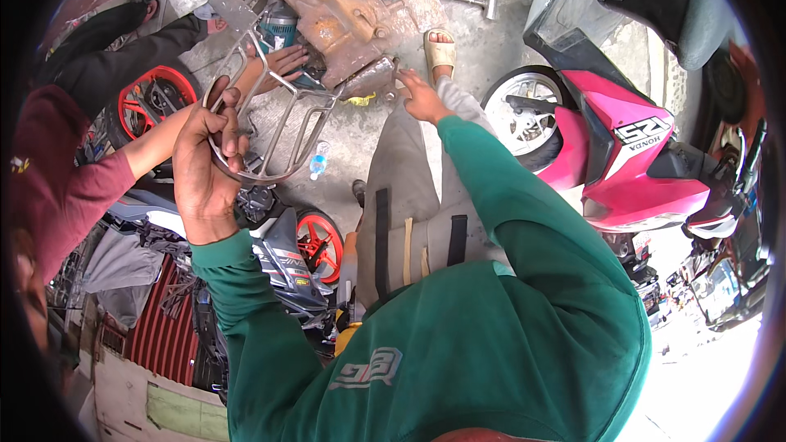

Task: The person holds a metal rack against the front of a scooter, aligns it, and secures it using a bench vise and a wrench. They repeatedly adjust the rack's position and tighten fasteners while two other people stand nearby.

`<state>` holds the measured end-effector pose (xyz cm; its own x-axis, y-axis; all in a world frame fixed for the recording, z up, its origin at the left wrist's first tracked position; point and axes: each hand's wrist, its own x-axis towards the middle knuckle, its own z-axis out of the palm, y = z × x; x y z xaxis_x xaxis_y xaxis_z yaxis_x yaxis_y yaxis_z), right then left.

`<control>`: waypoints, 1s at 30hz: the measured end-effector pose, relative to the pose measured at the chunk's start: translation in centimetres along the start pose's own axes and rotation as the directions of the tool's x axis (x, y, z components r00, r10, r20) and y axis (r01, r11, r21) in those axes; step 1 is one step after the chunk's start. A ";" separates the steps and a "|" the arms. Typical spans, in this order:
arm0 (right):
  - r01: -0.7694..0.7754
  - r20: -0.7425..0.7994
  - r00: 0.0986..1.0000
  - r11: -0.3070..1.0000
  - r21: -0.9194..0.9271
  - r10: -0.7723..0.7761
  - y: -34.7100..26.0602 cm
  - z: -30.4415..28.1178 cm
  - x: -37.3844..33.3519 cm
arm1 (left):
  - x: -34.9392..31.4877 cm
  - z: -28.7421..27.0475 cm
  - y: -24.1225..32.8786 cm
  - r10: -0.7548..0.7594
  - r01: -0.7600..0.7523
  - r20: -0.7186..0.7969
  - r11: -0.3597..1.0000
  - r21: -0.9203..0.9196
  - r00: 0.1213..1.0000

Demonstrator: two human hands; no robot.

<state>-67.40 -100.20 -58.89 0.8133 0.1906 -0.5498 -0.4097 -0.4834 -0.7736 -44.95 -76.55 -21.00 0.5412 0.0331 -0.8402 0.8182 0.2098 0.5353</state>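
Observation:
My left hand (211, 155) is closed around the edge of a bare metal frame of bent rods, like a motorcycle luggage rack (277, 146). The rack is raised at a tilt, its far end close to a rusty, heavy metal block shaped like a bench vise (332, 12). My right hand (422, 98) has its fingers stretched out beside the near end of that block; whether the fingertips touch it I cannot tell. Behind the rack, a co-worker's hand (282, 64) reaches in from the left, next to a teal power tool (280, 26).
A hammer (485, 5) lies on the concrete floor beyond my sandalled foot (440, 51). A pink and black motorcycle (602, 143) stands at right. To the left are red-rimmed wheels (318, 247) and the co-worker in a maroon shirt (86, 176). A small plastic bottle (318, 162) lies below the rack.

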 end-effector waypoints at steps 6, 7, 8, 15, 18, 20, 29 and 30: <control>-0.224 0.194 0.956 0.975 -0.005 0.221 -2.6 2.8 1.5 | -0.5 0.3 -0.5 -0.017 0.017 -0.009 0.999 -0.044 1.000; -0.299 0.132 0.950 0.945 0.130 0.283 -3.5 3.4 1.0 | -0.5 0.3 -0.6 0.005 -0.005 -0.011 0.999 -0.033 1.000; -0.417 0.103 0.909 0.872 0.258 0.404 -4.5 4.2 -0.4 | -0.5 0.3 -0.6 0.018 -0.019 -0.020 0.999 -0.032 1.000; -0.378 0.335 0.783 -0.026 0.926 0.524 -12.5 9.6 -5.0 | -0.3 0.2 -0.5 0.074 -0.073 0.001 0.996 -0.050 0.997; -0.258 0.372 0.831 -0.306 0.916 0.414 -16.2 6.0 -9.0 | 0.0 0.5 -0.5 0.059 -0.060 -0.057 0.998 -0.004 0.997; -0.549 0.507 0.722 -0.057 0.834 0.471 -15.8 0.2 -9.6 | -0.1 1.0 -1.1 0.086 -0.085 -0.025 0.995 0.048 0.996; -0.145 0.609 0.694 0.903 -0.404 0.384 -9.6 -15.2 -0.6 | 0.6 0.4 -0.8 0.067 -0.065 -0.060 0.997 0.038 0.996; -0.409 0.666 0.627 0.899 -0.159 0.403 -10.5 -13.7 -1.1 | 1.3 -0.2 0.0 0.042 -0.041 -0.033 0.999 0.030 0.999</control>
<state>-58.35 -107.01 -45.82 0.0698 0.4936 -0.8669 -0.6350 -0.6483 -0.4202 -44.30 -76.31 -22.11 0.5683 0.0742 -0.8195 0.8008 0.1788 0.5716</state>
